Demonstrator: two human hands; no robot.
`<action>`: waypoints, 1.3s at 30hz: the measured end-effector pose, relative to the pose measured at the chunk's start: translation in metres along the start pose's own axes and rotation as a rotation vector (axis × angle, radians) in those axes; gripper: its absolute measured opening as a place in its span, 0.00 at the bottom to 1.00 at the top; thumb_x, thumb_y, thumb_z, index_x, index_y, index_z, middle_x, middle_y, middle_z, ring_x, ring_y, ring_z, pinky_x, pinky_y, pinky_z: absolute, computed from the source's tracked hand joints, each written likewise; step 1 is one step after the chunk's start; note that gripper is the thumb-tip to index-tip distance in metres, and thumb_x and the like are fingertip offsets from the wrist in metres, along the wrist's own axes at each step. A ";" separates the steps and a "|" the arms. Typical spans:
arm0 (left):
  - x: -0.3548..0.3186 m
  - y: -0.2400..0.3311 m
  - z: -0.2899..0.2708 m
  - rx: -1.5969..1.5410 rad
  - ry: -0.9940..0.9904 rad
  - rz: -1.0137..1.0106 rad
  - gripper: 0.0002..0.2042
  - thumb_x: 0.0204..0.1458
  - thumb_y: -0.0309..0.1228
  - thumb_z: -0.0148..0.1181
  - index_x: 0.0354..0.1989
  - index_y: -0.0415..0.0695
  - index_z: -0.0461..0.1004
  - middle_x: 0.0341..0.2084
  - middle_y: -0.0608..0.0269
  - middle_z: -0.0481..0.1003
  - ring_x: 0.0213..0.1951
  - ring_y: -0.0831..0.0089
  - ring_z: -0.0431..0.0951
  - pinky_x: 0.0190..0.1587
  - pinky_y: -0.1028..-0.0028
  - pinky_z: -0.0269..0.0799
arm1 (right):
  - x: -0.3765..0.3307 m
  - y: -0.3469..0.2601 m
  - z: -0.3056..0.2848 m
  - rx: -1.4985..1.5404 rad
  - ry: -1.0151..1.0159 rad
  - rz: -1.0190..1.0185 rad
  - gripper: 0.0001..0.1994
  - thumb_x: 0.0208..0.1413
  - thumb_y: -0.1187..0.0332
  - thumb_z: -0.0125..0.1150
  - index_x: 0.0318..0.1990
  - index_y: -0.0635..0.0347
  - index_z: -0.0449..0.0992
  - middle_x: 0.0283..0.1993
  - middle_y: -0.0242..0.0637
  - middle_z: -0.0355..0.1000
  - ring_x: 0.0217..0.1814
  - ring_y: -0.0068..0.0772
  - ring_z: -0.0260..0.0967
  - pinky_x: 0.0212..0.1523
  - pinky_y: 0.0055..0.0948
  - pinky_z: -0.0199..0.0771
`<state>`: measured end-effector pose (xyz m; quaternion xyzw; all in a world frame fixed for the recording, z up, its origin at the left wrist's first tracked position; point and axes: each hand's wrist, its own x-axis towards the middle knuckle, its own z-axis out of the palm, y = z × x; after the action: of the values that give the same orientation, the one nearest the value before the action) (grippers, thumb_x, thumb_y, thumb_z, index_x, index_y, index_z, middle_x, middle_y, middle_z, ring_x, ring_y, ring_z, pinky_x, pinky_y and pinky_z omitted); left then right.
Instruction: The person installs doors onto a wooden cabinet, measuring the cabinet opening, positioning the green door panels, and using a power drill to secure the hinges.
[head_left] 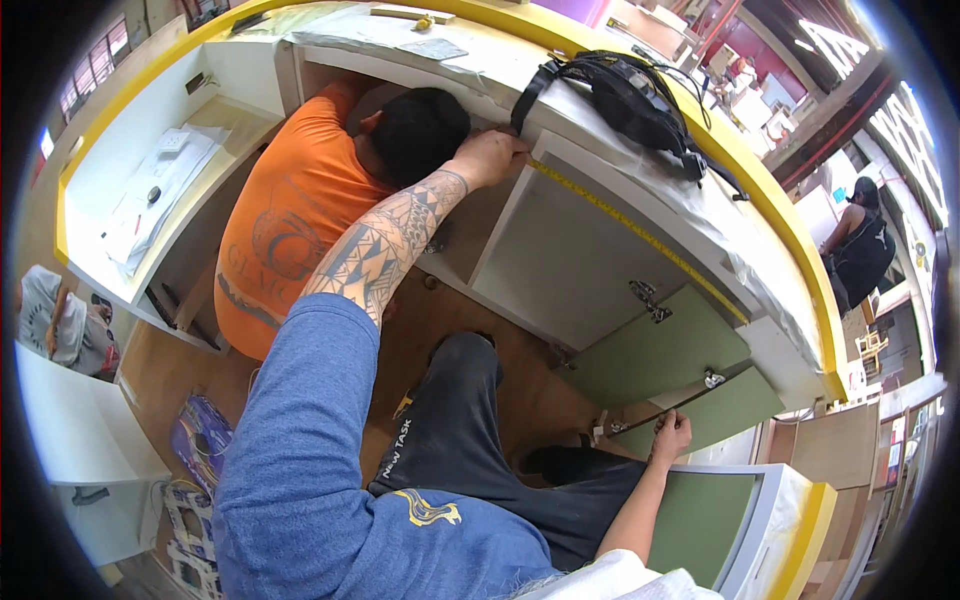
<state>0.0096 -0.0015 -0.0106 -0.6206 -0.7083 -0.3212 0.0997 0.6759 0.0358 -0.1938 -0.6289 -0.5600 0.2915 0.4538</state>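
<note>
My left hand (492,157), on a tattooed arm, is closed at the upper corner of a pale cabinet frame. There it pinches the near end of a yellow tape measure (640,235). The blade runs along the frame's top rail toward the right. My right hand (673,437) is closed in a loose fist beside the edge of a green cabinet door (715,410). What lies inside its fingers, if anything, is hidden. Another green door (650,345) stands open behind it, with a metal hinge (650,300) showing.
A person in an orange shirt (290,220) leans into the cabinet at left, close to my left arm. A black bag (635,105) with straps rests on the yellow-edged counter (770,235). At far right another person (862,240) stands. Packages (200,440) lie at lower left.
</note>
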 end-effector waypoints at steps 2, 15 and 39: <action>-0.003 -0.007 -0.002 0.019 0.030 0.012 0.13 0.64 0.41 0.60 0.48 0.50 0.85 0.40 0.50 0.84 0.45 0.47 0.83 0.52 0.52 0.78 | -0.002 -0.005 0.011 0.008 -0.017 -0.017 0.08 0.70 0.69 0.62 0.41 0.66 0.76 0.28 0.35 0.76 0.25 0.21 0.70 0.25 0.22 0.69; -0.002 0.002 -0.003 0.000 -0.058 -0.061 0.13 0.64 0.39 0.58 0.51 0.53 0.85 0.50 0.57 0.81 0.56 0.53 0.80 0.60 0.53 0.74 | -0.003 -0.017 0.018 0.030 -0.052 -0.012 0.09 0.69 0.68 0.63 0.43 0.68 0.78 0.30 0.37 0.79 0.27 0.22 0.73 0.27 0.24 0.72; 0.001 -0.005 0.007 -0.023 -0.028 -0.022 0.12 0.64 0.39 0.59 0.48 0.50 0.84 0.46 0.53 0.81 0.52 0.49 0.81 0.57 0.53 0.76 | 0.003 -0.009 0.024 0.017 -0.055 -0.042 0.11 0.69 0.67 0.63 0.45 0.70 0.79 0.30 0.39 0.79 0.27 0.24 0.75 0.29 0.26 0.76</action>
<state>0.0062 0.0032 -0.0167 -0.6184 -0.7127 -0.3216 0.0792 0.6519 0.0437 -0.1951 -0.6050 -0.5829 0.3038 0.4493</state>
